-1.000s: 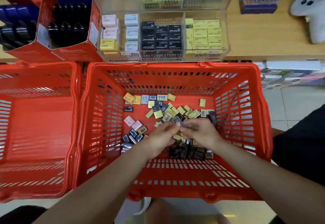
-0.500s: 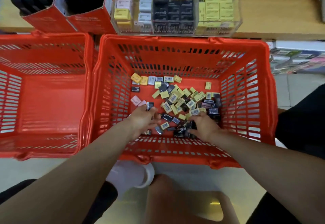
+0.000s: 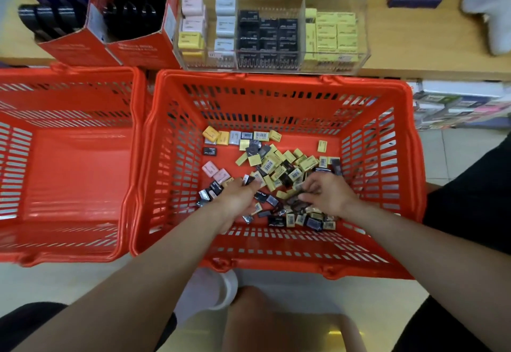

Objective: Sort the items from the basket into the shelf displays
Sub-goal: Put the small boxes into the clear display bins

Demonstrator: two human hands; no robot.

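Note:
The red basket [image 3: 276,78] stands on the floor below the shelf, with a pile of small boxes [image 3: 279,163] in yellow, black, pink and grey on its bottom. My left hand [image 3: 236,198] is down in the basket at the pile's left side, fingers curled round small black boxes [image 3: 248,179]. At the pile's right side, my right hand [image 3: 330,194] pinches a dark box among the heap. On the wooden shelf above sits a clear display case [image 3: 304,33]; its compartments hold pink, yellow and grey boxes, then black, then yellow.
A second red basket [image 3: 132,158] stands close on the left. Red cardboard display cartons [image 3: 143,50] with black and blue items sit left of the case. A white plush controller [image 3: 492,8] lies on the shelf at right. My knee and a white shoe [image 3: 218,293] are below the basket.
One second ago both hands met over the pile's middle, then they parted. Now the left hand has shifted back toward the pile with black boxes, and the right hand works the heap's right side.

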